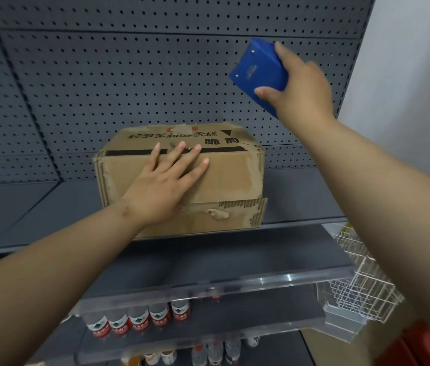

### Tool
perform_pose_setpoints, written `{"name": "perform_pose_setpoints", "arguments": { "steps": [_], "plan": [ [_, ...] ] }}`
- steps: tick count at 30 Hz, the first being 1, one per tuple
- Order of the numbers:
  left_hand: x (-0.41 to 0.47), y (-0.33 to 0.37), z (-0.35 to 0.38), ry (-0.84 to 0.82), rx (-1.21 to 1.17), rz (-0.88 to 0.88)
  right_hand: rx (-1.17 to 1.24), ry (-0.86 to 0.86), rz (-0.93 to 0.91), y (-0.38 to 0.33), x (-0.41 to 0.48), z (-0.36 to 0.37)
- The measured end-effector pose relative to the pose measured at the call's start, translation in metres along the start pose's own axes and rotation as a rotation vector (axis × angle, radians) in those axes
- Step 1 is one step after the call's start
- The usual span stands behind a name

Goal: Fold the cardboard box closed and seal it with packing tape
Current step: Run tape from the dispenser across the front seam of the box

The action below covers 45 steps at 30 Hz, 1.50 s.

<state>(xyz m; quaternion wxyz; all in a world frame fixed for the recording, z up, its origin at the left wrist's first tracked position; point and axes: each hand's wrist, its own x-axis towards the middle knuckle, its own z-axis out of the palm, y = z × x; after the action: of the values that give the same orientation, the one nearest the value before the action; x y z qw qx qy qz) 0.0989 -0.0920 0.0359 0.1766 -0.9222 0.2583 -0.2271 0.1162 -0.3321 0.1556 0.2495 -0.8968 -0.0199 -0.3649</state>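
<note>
Worn brown cardboard box (182, 178) on a grey metal shelf (37, 207), flaps folded down, corrugated edges frayed and torn along the left corner and the lower right flap, black printed characters and a dark stripe across the top. Behind it, a grey pegboard back panel (103, 88) dotted with rows of small holes.

Left hand (166, 186) laid flat on the box top, fingers spread wide, fingertips reaching the seam near the dark stripe, palm pressing the front flap. Right hand (298, 85) raised well above and to the right of the box, closed around a smooth blue plastic tape dispenser (258, 72), thumb on its lower edge, fingers wrapped over its far side; tape roll itself hidden.

Bare shelf surface to the left of the box and a narrower strip to its right; box front edge sitting close to the shelf lip. Open air between dispenser and box top. Below, a clear plastic shelf front (261, 283), with red-labelled water bottles (140, 320) in a row beneath it, and a white wire basket (361, 283) at the right end.
</note>
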Motion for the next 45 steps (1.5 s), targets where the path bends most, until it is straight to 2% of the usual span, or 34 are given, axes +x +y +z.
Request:
{"name": "perform_pose_setpoints", "arguments": {
  "steps": [5, 11, 14, 18, 23, 27, 31, 34, 37, 39, 42, 45],
  "plan": [
    [-0.012, -0.008, -0.004, -0.014, -0.012, -0.101, 0.112, -0.011, -0.113, -0.072, -0.038, -0.005],
    [-0.026, -0.011, -0.005, 0.108, -0.106, -0.124, 0.127, -0.078, -0.153, -0.107, -0.090, 0.009],
    [-0.030, -0.014, -0.005, 0.085, -0.099, -0.121, 0.119, -0.095, -0.119, -0.107, -0.103, 0.013],
    [-0.041, -0.018, 0.006, 0.080, -0.070, -0.207, 0.097, -0.147, -0.102, -0.102, -0.124, 0.017],
    [-0.046, -0.027, 0.014, 0.079, -0.074, -0.167, 0.084, -0.227, -0.091, -0.087, -0.151, 0.025],
    [-0.049, -0.025, 0.021, 0.034, -0.193, -0.158, 0.035, -0.267, -0.133, -0.078, -0.169, 0.031],
    [-0.057, -0.030, 0.029, 0.106, -0.296, -0.118, -0.010, -0.278, -0.176, -0.068, -0.178, 0.039],
    [-0.067, -0.038, 0.042, 0.185, -0.282, -0.102, -0.054, -0.280, -0.226, -0.056, -0.187, 0.050],
    [-0.078, -0.037, 0.055, 0.139, -0.293, -0.146, -0.110, -0.261, -0.279, -0.049, -0.195, 0.060],
    [-0.084, -0.036, 0.062, 0.172, -0.317, -0.172, -0.139, -0.255, -0.288, -0.049, -0.196, 0.064],
    [-0.085, -0.028, 0.058, 0.330, -0.514, -0.273, -0.158, -0.254, -0.279, -0.048, -0.194, 0.065],
    [-0.081, -0.015, 0.035, 0.418, -0.956, -0.463, -0.161, -0.271, -0.274, -0.048, -0.193, 0.064]
  ]
}}
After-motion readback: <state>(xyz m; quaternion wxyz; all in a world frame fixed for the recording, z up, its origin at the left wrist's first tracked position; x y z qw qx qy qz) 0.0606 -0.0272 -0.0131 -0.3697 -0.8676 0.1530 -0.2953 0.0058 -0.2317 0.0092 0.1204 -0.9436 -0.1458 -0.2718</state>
